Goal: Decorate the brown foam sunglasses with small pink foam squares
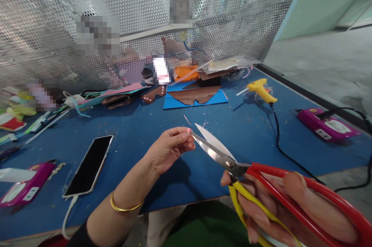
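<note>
Between the thumb and forefinger of my left hand (174,144) is a tiny pink piece (189,131), too small to make out its material. My right hand (270,208) grips a pair of scissors (216,152) by the red and yellow handles. Their blades are apart, and the tips reach to the fingertips of my left hand, beside the pink piece. A few thin pink scraps (187,119) lie on the blue table (130,142) just beyond. Farther back, brown cut sheet (194,95) rests on a blue sheet (171,101).
A yellow glue gun (260,90) with a black cord stands at the right, near a purple power strip (328,125). At left lie a charging phone (90,165) and another purple power strip (27,183). Craft materials line the perforated metal screen (130,6); people are behind it.
</note>
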Demonstrator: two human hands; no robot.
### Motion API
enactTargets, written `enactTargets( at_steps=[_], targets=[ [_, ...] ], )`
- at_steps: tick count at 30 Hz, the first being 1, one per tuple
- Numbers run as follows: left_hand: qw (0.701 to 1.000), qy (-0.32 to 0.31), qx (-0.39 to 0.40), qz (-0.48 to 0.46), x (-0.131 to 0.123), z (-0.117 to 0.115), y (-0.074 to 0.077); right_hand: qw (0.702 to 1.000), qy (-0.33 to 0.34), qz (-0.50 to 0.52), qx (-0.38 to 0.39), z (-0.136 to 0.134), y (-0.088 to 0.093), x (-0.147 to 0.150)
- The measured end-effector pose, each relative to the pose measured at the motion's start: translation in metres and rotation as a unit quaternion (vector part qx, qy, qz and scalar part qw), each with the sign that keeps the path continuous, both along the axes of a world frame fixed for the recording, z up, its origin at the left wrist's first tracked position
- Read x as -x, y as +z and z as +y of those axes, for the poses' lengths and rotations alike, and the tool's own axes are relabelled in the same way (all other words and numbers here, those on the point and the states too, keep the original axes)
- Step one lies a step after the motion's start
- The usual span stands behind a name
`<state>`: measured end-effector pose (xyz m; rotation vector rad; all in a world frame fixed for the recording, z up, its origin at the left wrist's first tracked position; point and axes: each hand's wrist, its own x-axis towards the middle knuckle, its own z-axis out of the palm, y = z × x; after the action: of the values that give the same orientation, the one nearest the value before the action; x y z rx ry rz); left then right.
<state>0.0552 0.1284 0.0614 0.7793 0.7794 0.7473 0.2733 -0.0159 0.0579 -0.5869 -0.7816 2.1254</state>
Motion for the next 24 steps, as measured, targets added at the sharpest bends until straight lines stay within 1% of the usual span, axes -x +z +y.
enactTargets(
  at_steps=[1, 3, 7, 12, 16, 21, 24],
  targets=[
    [1.0, 0.0, 0.0, 0.001, 0.0, 0.0, 0.0, 1.0, -0.01, 0.014, 0.004, 0.0, 0.0, 0.0],
    [1.0, -0.003, 0.0, 0.002, 0.0, 0.0, 0.0, 1.0, 0.0, 0.018, 0.01, 0.0, 0.0, 0.0],
    [1.0, -0.006, -0.003, 0.006, 0.001, 0.0, -0.001, 1.0, -0.002, 0.018, 0.018, -0.001, -0.003, -0.001],
    [1.0, 0.006, -0.009, 0.02, 0.0, 0.0, -0.001, 0.999, -0.007, 0.039, 0.011, -0.004, -0.003, 0.0],
    [0.999, 0.012, -0.028, 0.037, 0.0, 0.0, 0.0, 0.999, -0.009, 0.033, 0.018, -0.003, -0.002, 0.0],
    [0.998, 0.003, -0.039, 0.05, 0.001, 0.0, 0.0, 0.998, 0.002, 0.06, 0.019, -0.004, -0.012, -0.003],
    [0.997, 0.002, -0.048, 0.06, 0.002, 0.001, 0.002, 0.999, 0.007, 0.036, 0.024, -0.007, -0.019, -0.005]
  ],
)
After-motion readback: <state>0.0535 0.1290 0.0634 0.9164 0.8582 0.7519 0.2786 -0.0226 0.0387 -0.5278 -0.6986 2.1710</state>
